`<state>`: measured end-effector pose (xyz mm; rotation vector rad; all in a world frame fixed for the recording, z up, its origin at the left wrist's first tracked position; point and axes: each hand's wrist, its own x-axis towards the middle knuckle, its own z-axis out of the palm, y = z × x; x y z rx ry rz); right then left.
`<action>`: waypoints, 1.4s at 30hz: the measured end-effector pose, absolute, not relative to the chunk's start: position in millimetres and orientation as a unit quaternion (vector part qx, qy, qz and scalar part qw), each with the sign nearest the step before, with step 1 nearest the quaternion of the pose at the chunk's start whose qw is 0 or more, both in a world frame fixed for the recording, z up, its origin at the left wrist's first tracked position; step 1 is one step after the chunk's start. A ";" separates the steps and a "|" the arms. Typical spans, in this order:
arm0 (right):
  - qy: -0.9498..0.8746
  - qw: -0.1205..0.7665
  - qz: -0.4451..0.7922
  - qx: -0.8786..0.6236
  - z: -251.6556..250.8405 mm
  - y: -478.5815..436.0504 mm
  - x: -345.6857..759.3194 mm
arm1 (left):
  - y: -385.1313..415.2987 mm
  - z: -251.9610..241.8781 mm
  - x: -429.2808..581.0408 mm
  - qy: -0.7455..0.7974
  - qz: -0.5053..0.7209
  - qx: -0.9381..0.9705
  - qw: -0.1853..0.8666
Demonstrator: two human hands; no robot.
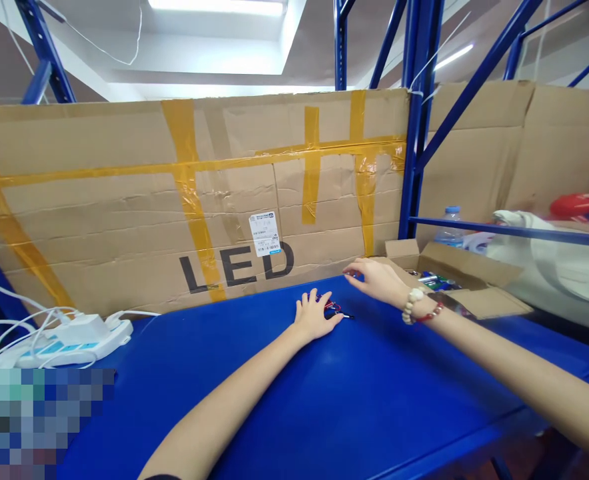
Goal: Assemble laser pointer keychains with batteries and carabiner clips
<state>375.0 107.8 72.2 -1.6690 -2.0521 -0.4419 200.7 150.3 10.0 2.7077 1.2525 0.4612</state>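
Note:
My left hand [314, 317] rests on the blue table [324, 400], its fingers curled over a small bundle of red and black wires [335, 309]. My right hand [377, 279] hovers just behind and to the right, palm down, fingers pinched near the far table edge; what they pinch is too small to make out. A beaded bracelet and a red cord circle that wrist. Both forearms reach in from the lower edge.
A taped cardboard sheet marked LED [189, 200] stands as a wall behind the table. A white power strip with cables [74, 333] lies at the left. An open cardboard box [454, 280] holding small parts sits at the right, behind blue rack posts [414, 133].

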 end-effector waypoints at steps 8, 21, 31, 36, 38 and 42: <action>-0.818 0.199 -0.101 -0.530 48.5 115.5 344.1 | 169.4 7.4 174.1 0.380 0.092 0.917 0.078; -0.898 0.188 -0.065 -0.392 23.7 120.7 221.7 | 133.7 7.8 22.7 0.531 0.123 0.837 0.052; -0.933 0.174 -0.105 -0.296 18.6 125.7 119.1 | 115.6 11.3 -52.2 0.587 0.216 0.775 0.085; -0.945 0.167 -0.122 -0.255 19.8 133.3 103.4 | 98.4 27.9 -59.9 0.558 0.328 0.756 0.102; -0.948 0.164 -0.123 -0.245 19.6 131.8 103.3 | 91.4 30.8 -57.3 0.538 0.374 0.746 0.120; -0.948 0.164 -0.115 -0.247 19.6 123.8 117.5 | 83.3 29.7 -42.5 0.484 0.446 0.736 0.158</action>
